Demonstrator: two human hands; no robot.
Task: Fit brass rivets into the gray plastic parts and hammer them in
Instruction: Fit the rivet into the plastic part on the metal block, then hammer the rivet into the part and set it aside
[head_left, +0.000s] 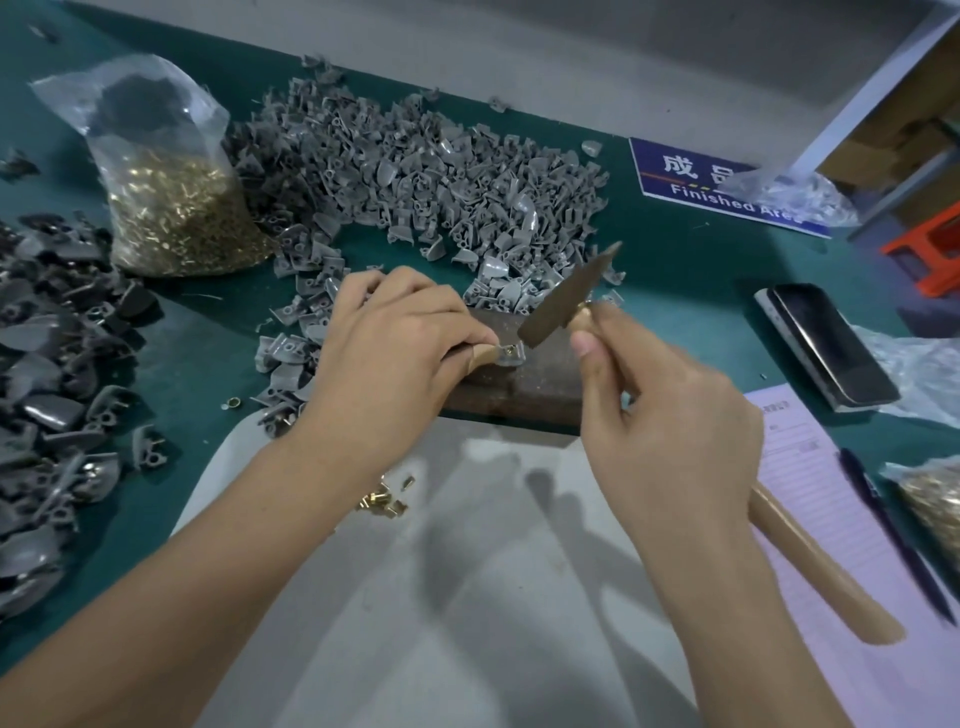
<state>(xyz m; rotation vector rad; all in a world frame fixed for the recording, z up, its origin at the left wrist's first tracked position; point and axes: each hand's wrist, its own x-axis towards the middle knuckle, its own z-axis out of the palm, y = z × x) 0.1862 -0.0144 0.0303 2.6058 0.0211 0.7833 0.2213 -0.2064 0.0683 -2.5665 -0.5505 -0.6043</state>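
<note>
Where the green table runs toward its far right edge, a blue sign reads "Finished Are…", its last letters and 2 Chinese characters partly hidden under a clear plastic bag. The pink form at right carries print too blurred to read. The left hand curls its fingers round a gray plastic part, pinching it on the dark block; a brass rivet sits in the part, most of which the fingers hide. The right hand grips the wooden handle of a hammer, whose blurred head hangs just above the rivet. A bag of brass rivets stands far left beside a heap of gray plastic parts; darker parts run off the left edge. Loose rivets lie on the gray sheet between the forearms. A phone and pen lie right.
</note>
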